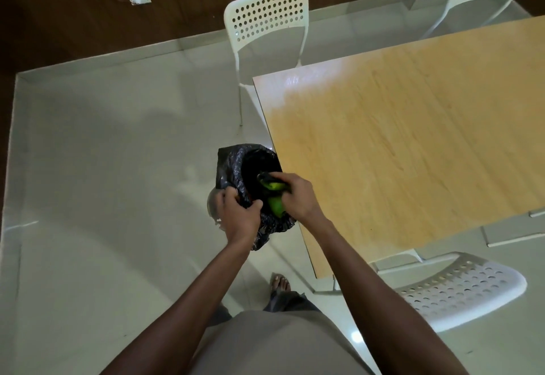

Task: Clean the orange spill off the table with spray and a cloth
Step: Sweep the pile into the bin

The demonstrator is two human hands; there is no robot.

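The table (413,138) is filling the right of the frame; the bin (250,174) is standing at its left edge, centre frame; chairs (267,20) are sitting behind.

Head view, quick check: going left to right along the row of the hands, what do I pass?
Bare floor → left hand gripping the black bin bag → green item → right hand holding it → wooden table.

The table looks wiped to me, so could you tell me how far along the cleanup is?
Done, apparently: no orange spill shows on the wooden table. In hand: the right hand grips a green cloth over the bin, while the left hand holds the black bin bag at its rim. Left: letting go of the cloth. No spray bottle is in view.
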